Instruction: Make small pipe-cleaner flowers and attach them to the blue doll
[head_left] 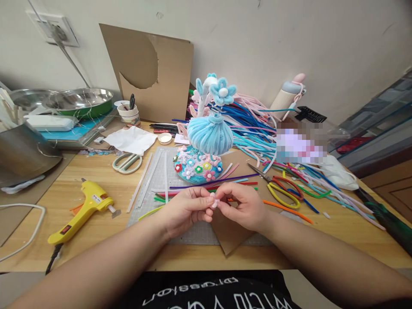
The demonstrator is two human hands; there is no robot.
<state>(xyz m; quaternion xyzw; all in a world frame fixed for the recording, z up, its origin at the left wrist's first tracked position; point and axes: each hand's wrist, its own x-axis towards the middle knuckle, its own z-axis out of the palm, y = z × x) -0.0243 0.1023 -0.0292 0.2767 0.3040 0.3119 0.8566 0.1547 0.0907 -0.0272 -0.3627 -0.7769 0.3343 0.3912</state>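
Between my two hands, over the cutting mat [189,234], is a small pale pink flower [213,201] that looks made of pipe cleaner. My left hand [189,208] pinches it from the left with thumb and fingertips. From the other side, the fingertips of my right hand [243,206] are closed on it too. Just beyond stands a light blue fuzzy lamp-shaped craft [210,135], its round base [198,165] dotted with several coloured flowers. Loose pipe-cleaner pieces [214,182] lie between that base and my hands. A piece of brown cardboard [230,231] sits under my right hand.
A yellow glue gun [82,210] lies at the left, near pale-handled scissors [127,163]. Yellow-and-red-handled scissors [283,193] rest at the right. Behind are a pile of pipe cleaners [254,124], paper cups [128,113], a cut cardboard sheet [174,73] and metal pans [82,101].
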